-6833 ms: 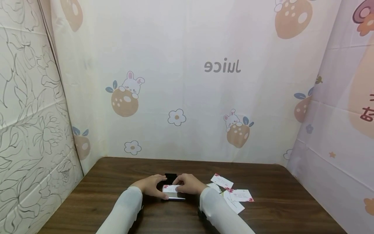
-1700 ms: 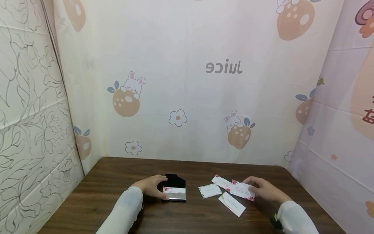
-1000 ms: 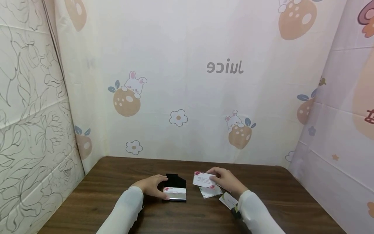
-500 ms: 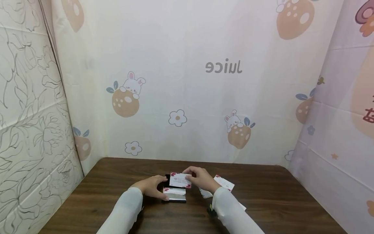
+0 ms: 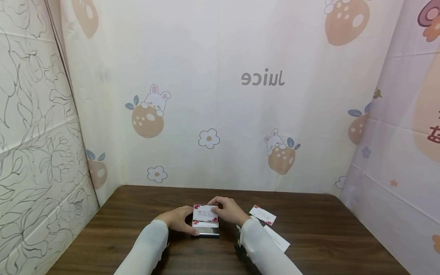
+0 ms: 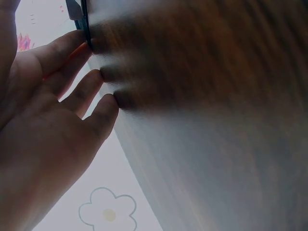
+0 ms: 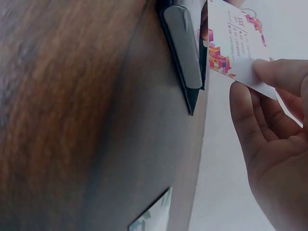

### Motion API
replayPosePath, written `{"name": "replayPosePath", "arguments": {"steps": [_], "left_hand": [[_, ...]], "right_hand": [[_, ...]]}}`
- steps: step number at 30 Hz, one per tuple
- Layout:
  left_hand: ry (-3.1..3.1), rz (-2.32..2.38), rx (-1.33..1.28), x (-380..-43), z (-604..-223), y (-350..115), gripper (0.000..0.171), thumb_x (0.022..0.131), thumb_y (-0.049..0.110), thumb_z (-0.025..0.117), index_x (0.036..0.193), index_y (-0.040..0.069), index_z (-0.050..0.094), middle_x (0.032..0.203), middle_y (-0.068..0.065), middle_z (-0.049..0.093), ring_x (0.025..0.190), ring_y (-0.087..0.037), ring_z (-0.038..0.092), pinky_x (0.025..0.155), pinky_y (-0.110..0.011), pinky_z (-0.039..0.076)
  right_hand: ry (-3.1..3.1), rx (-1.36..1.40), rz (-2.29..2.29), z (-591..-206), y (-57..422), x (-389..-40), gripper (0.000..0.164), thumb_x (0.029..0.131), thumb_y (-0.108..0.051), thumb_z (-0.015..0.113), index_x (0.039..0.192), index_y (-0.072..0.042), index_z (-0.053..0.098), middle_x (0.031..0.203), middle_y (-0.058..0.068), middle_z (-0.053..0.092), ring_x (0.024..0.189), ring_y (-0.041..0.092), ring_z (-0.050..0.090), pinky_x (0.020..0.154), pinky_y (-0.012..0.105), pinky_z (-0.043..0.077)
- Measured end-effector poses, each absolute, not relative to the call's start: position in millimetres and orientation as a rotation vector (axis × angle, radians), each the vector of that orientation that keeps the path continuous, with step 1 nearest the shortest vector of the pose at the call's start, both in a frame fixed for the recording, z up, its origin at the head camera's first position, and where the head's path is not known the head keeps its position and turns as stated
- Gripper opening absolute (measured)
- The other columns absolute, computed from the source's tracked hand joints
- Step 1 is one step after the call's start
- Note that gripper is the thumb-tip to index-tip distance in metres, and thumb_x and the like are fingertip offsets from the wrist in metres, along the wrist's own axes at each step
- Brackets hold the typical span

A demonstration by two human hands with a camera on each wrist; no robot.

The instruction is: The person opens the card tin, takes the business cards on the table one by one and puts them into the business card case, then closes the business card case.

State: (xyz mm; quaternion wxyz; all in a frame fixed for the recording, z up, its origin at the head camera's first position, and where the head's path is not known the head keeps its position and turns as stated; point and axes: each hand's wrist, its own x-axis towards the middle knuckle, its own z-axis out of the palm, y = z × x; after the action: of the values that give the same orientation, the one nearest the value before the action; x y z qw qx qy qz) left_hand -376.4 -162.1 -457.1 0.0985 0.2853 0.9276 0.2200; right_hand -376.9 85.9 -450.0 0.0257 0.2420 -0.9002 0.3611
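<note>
My right hand point(image 5: 229, 211) pinches a white business card point(image 5: 203, 214) with red floral corners between thumb and fingers. The card is raised above the opened lid of a black and silver card case point(image 5: 210, 231). Another red-patterned card point(image 5: 205, 224) sits partly inside the case, its upper strip showing. In the right wrist view, the held card point(image 7: 236, 45) tilts beside the case's silver end point(image 7: 183, 45). My left hand point(image 5: 177, 220) grips the case's left side, thumb at the front corner; its other fingertips touch the table in the left wrist view.
Right of the right forearm lie loose cards: a red-cornered one point(image 5: 262, 215), a plain white one point(image 5: 277, 238) and one mostly hidden by the sleeve. The brown wooden table point(image 5: 326, 233) ends at a patterned curtain point(image 5: 220, 160) behind.
My right hand has picked a red-cornered card from the loose cards and carried it left over the case. The left hand has stayed at the case.
</note>
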Motion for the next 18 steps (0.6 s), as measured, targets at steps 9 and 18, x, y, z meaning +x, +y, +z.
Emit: {"name": "replayPosePath", "arguments": {"steps": [9, 18], "left_hand": [[2.749, 0.626, 0.811, -376.0, -456.4, -162.9, 0.093, 0.076, 0.053, 0.083, 0.145, 0.001, 0.048, 0.144, -0.012, 0.050, 0.133, -0.031, 0.046, 0.108, -0.053, 0.038], [2.736, 0.649, 0.826, -375.9, -457.5, -163.6, 0.093, 0.076, 0.053, 0.083, 0.145, 0.001, 0.049, 0.145, -0.012, 0.049, 0.134, -0.032, 0.045, 0.108, -0.053, 0.038]], "right_hand": [[-2.802, 0.714, 1.093, -455.4, 85.3, -376.2, 0.015, 0.098, -0.012, 0.065, 0.108, -0.020, 0.070, 0.100, -0.006, 0.065, 0.088, 0.016, 0.055, 0.082, 0.039, 0.048], [-2.798, 0.744, 1.036, -460.3, 85.8, -377.7, 0.015, 0.097, -0.011, 0.067, 0.108, -0.019, 0.071, 0.100, -0.006, 0.066, 0.087, 0.014, 0.055, 0.081, 0.038, 0.048]]}}
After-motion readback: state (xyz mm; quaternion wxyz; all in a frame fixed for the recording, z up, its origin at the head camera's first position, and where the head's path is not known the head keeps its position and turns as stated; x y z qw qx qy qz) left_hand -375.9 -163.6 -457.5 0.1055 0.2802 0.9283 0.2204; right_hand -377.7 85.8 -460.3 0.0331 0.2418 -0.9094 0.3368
